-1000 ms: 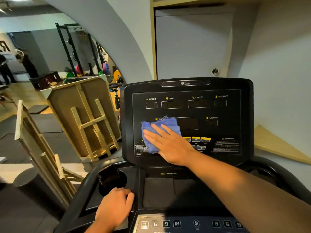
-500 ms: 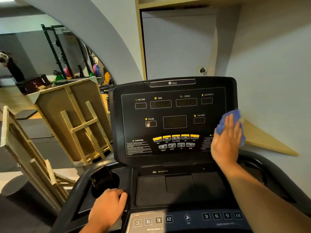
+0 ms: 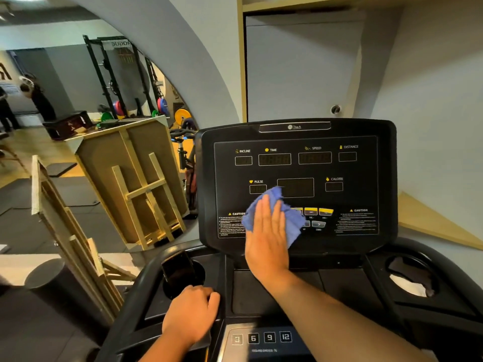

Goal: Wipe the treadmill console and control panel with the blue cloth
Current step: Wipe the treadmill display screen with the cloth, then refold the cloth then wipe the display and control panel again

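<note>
The black treadmill console (image 3: 366, 189) stands upright in front of me, with dark displays and a row of yellow buttons. My right hand (image 3: 266, 236) presses the blue cloth (image 3: 292, 218) flat against the console's lower left part, fingers straight, covering some of the buttons. The lower control panel (image 3: 261, 338) with numbered keys lies near the bottom edge. My left hand (image 3: 190, 314) rests with curled fingers on the treadmill frame beside the left cup holder; a pale thing shows under its heel, and I cannot tell what it is.
A dark phone (image 3: 177, 270) stands in the left cup holder. The right cup holder (image 3: 410, 280) holds something white. Wooden frames (image 3: 141, 184) lean to the left of the treadmill. A weight rack (image 3: 122, 82) and people stand far back left. A wall is close behind the console.
My right hand has swept the cloth from the console's right edge back to its lower left part, after going left to right before. My left hand has stayed put.
</note>
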